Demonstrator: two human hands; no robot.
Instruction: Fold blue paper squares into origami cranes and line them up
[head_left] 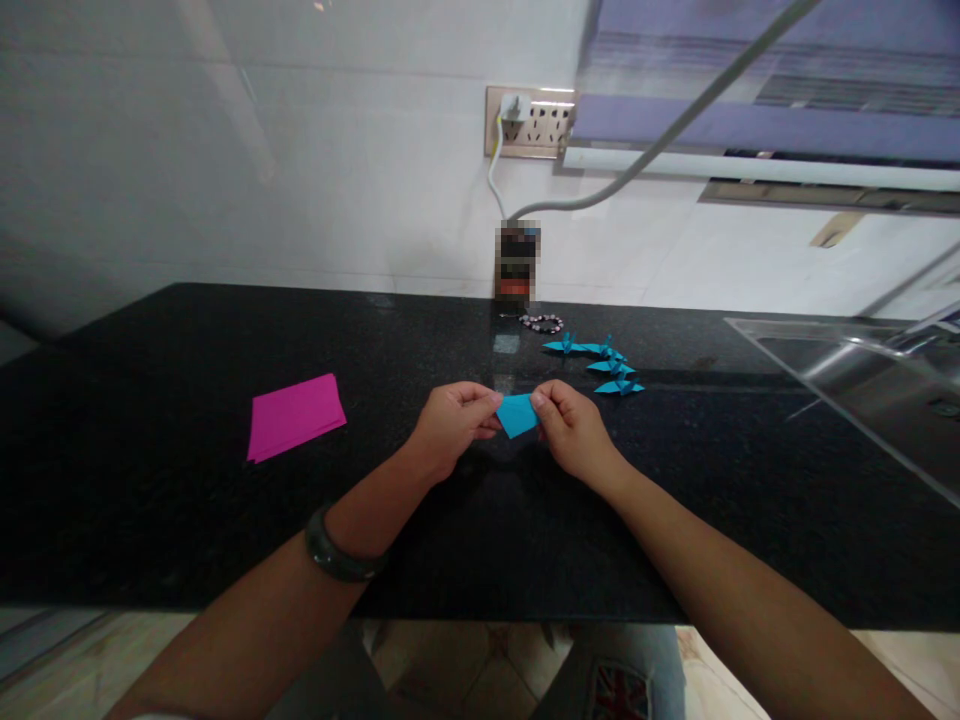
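Observation:
A folded piece of blue paper (517,414) is held between my two hands, just over the dark countertop (450,530). My left hand (456,420) pinches its left corner between thumb and fingers. On the other side, my right hand (571,425) grips the right edge with the thumb on top. Several blue origami cranes (616,386) sit on the counter beyond my right hand. To the left of my hands lies a stack of magenta paper sheets (296,418), apart from both hands.
A beaded bracelet (542,323) lies near the wall. Behind it, a blurred-out object (517,262) leans at the wall below a socket panel (529,122) with a plugged-in cable. A metal sink (885,400) is set into the counter at right.

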